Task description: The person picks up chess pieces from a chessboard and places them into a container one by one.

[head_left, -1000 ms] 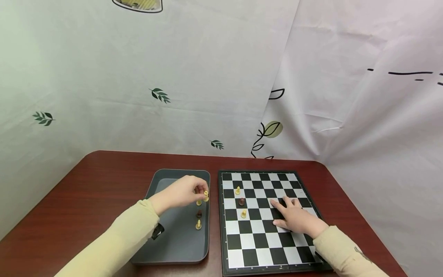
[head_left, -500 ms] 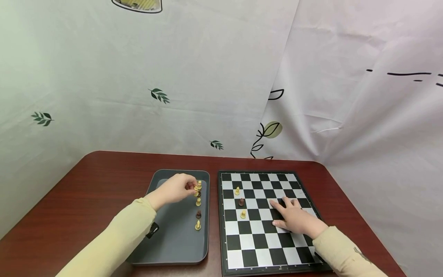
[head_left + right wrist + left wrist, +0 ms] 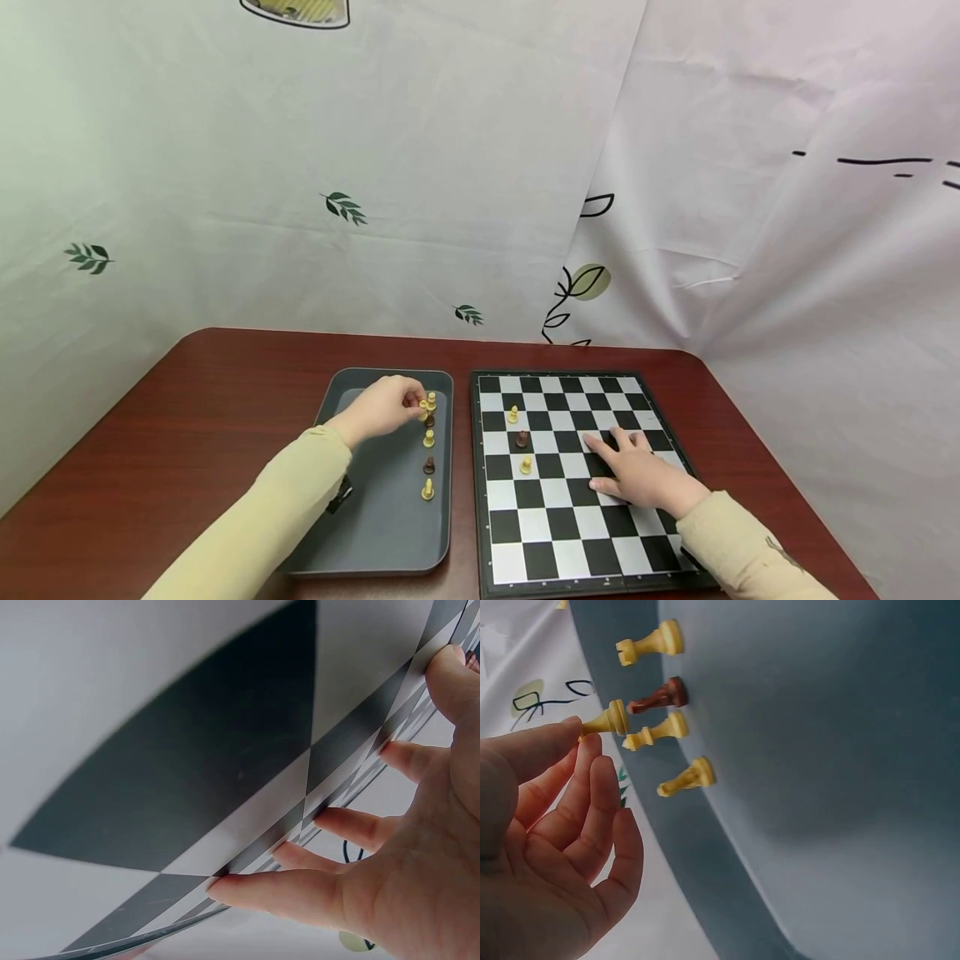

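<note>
My left hand (image 3: 382, 408) pinches a pale yellow chess piece (image 3: 606, 720) between thumb and fingertips, over the far right part of the grey tray (image 3: 375, 542). The fingers hide its top. A row of yellow and brown chess pieces stands along the tray's right side: a yellow rook (image 3: 651, 645), a brown piece (image 3: 660, 696) and several others, with a yellow piece (image 3: 427, 490) nearest me. My right hand (image 3: 637, 471) rests with spread fingers on the right half of the chessboard (image 3: 558, 521). Its fingertips (image 3: 225, 889) touch the squares.
On the board's left side stand a yellow piece (image 3: 513, 415), a brown piece (image 3: 522, 439) and another yellow piece (image 3: 526, 465). Tray and board lie side by side on a reddish-brown table (image 3: 172, 442), with a narrow gap between them. A white printed curtain (image 3: 420, 167) hangs behind.
My left hand has moved left and slightly away from me, from the tray's right rim, with the yellow piece still pinched. Pieces in the far right corner now show. The right hand has stayed put.
</note>
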{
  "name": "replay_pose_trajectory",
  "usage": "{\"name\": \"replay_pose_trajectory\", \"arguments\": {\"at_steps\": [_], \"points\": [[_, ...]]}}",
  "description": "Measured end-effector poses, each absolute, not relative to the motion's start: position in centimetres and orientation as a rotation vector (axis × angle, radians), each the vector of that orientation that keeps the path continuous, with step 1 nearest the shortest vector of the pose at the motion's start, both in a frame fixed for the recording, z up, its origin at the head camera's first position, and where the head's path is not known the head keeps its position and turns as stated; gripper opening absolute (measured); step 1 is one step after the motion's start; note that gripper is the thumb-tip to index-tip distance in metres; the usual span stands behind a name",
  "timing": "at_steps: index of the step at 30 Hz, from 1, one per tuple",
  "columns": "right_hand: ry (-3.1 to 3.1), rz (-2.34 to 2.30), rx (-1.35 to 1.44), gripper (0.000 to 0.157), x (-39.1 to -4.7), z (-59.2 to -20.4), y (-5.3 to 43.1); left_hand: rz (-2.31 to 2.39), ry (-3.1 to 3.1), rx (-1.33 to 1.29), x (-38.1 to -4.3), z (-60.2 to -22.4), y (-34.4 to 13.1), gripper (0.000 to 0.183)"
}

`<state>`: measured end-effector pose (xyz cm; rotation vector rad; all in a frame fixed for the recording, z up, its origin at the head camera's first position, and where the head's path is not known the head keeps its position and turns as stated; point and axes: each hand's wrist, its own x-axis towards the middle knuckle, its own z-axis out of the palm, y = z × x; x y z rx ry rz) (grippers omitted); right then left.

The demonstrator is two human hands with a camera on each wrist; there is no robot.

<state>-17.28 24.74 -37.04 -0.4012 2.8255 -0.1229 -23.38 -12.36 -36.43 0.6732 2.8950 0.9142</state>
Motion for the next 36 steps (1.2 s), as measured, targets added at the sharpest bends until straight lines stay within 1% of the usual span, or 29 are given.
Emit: {"name": "replay_pose_trajectory", "arguments": {"at_steps": [5,11,29,36], "points": [[2.826,-0.120,-0.390,0.067,-17.3,-37.1,24.8,0.885,2.914,0.637,-23.6,-37.0,-12.3,0.003],[2.826,-0.124,-0.389,0.068,-17.3,-37.1,24.8,0.883,2.920,0.590,-23.8,-37.4,-12.4,0.007],[2.830,-0.110,-0.384,0.068,-17.4,-36.9,24.6,0.867,2.937,0.568,-24.0,-38.0,-12.9,0.004],[2.817,-0.112,-0.374,0.070,-17.5,-37.1,24.7,0.851,2.948,0.537,-24.0,-38.3,-13.0,0.005]]}}
